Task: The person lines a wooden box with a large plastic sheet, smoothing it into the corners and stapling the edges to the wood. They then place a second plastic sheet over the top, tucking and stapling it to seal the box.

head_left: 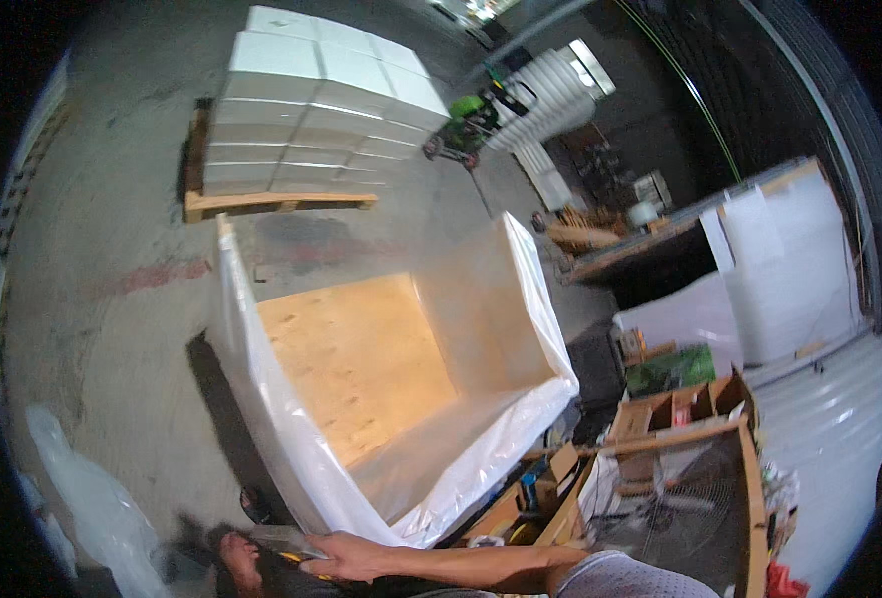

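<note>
Low in the view, my right hand (346,555) is closed round a grey tool with a yellow part (283,541); its exact kind is too blurred to make out. At the tool's left end is my left hand (240,564), its fingers bent and dim, and I cannot tell whether they grip it. Just beyond both hands stands a large box lined with white plastic film (306,448). The film hangs over its walls, its far side is open, and its bare plywood floor (361,359) shows inside.
White boxes (321,100) are stacked on a wooden pallet (271,202) at the back. Crumpled clear plastic (97,498) lies at left. To the right are a wooden bin of tools (526,498), a caged fan (675,503), foam rolls (830,429) and a green wheeled machine (466,125).
</note>
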The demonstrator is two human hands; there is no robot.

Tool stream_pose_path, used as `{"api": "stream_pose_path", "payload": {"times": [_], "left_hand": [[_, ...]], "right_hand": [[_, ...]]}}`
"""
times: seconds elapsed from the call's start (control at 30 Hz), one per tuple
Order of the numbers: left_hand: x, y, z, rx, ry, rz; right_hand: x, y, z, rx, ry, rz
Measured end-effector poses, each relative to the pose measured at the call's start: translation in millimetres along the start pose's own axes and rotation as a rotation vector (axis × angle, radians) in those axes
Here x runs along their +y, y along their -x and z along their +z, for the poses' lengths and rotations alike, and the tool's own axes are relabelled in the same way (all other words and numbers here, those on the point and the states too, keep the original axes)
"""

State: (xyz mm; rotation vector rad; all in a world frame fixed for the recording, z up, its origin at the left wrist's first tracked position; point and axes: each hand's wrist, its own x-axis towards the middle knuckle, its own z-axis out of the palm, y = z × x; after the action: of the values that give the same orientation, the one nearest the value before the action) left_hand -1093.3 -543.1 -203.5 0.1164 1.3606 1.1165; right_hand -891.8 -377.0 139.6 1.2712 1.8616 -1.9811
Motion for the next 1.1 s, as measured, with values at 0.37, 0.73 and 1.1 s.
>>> {"api": "stream_pose_path", "payload": {"times": [0.37, 0.73, 1.1], "left_hand": [[181, 162, 287, -0.056, -0.543, 0.512], [-50, 130, 594, -0.634, -1.373, 0.203], [-73, 226, 645, -1.073, -1.603, 1.255]], "right_hand": [[182, 206, -89, 0.493, -0.916, -0.147], [406, 401, -104, 1.083, -1.075, 0.032], [446, 432, -56, 1.314, -1.103, 0.17]]}}
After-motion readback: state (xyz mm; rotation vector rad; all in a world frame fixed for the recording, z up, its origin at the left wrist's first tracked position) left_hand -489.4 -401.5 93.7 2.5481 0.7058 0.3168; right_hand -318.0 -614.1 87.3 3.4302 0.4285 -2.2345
